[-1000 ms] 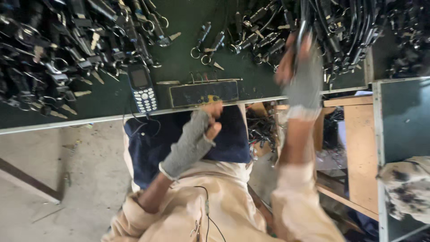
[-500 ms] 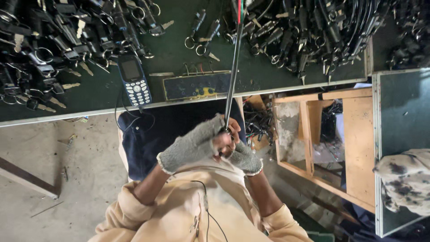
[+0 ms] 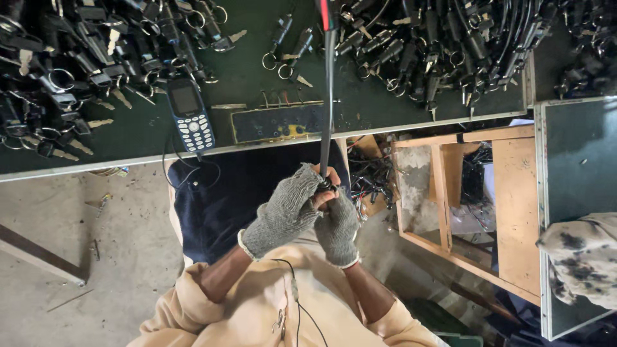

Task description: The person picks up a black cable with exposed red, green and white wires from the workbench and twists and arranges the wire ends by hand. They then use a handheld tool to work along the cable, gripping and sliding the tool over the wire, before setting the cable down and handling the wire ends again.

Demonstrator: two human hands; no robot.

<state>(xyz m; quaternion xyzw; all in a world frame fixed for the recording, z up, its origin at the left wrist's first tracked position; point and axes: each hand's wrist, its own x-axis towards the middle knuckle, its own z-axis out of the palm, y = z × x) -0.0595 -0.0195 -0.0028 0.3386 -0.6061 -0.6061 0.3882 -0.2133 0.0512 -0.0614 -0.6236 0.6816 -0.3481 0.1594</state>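
Both gloved hands meet at the cable's near end: left hand and right hand clamped on it. Its long axis runs to 12 o'clock, over the bench.

So the desk runs across the top of the view, with a heap of keys and locks on its left part, another heap on its right part, and a phone lying near the front edge just left of a flat plate. Both hands, left hand and right hand, sit together below the desk edge over the lap, touching, with a cable running from them up over the desk. A wooden rack stands to the right of the hands under the desk, and a second desk sits further right.
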